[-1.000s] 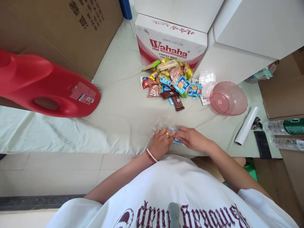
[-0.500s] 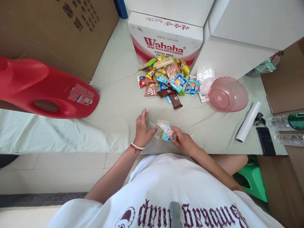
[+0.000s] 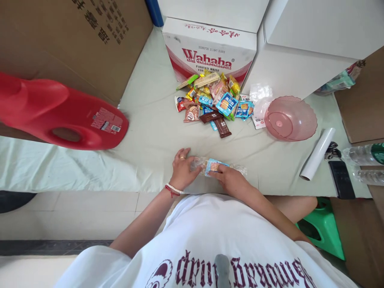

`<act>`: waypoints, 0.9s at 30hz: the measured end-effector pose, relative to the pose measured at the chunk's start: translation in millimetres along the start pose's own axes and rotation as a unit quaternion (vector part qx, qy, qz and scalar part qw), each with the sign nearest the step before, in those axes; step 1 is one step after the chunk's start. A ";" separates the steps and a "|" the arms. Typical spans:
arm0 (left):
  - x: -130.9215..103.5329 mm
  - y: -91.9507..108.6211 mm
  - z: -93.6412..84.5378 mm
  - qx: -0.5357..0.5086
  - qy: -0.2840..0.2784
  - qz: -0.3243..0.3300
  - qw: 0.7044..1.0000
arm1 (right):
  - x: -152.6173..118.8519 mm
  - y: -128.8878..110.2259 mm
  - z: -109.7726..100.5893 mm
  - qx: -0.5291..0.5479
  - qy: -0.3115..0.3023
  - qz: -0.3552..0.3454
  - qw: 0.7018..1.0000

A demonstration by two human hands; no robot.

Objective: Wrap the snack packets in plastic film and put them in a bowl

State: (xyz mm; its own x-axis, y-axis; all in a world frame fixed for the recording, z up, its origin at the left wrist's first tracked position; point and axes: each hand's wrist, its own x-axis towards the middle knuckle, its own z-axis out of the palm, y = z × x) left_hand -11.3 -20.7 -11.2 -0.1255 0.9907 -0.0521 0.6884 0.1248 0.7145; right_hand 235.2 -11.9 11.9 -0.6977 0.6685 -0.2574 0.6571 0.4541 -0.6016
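Observation:
A clear plastic bag point(image 3: 239, 169) lies crosswise near the table's front edge, with a blue snack packet point(image 3: 213, 165) in or on its middle; I cannot tell which. At the bag's left end, my left hand point(image 3: 183, 170) is closed, thumb and fingers pinching the plastic. My right hand point(image 3: 231, 179) grips the packet from the right, its thumb and fingers on the lower side, and hides part of it. Beyond both hands, a pile of wrapped snacks point(image 3: 212, 98) holds blue packets, brown bars and yellow wrappers.
A white and red water carton point(image 3: 210, 48) stands behind the pile. To the right are a pink bowl point(image 3: 300, 120), a white roll point(image 3: 318, 154), a black phone point(image 3: 341, 180) and plastic bottles point(image 3: 364, 155). A large red jug point(image 3: 72, 116) lies at left by a cardboard box point(image 3: 60, 44).
The bag now lies flatter and more stretched out sideways. My right hand has shifted over the blue packet, and my left hand's fingers have curled in on the bag's end.

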 end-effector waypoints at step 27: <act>-35.6 60.0 36.5 0.240 -0.103 0.256 0.931 | -14.7 4.2 -29.6 0.088 0.151 0.172 0.969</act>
State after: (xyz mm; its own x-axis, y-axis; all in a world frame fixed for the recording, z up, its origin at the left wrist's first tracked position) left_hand 60.6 -46.5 8.0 0.4129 0.9099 0.0408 0.8663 -0.4062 0.2908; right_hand 256.6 -2.3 35.5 -0.3129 0.9167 -0.2485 0.7584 0.0836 -0.6464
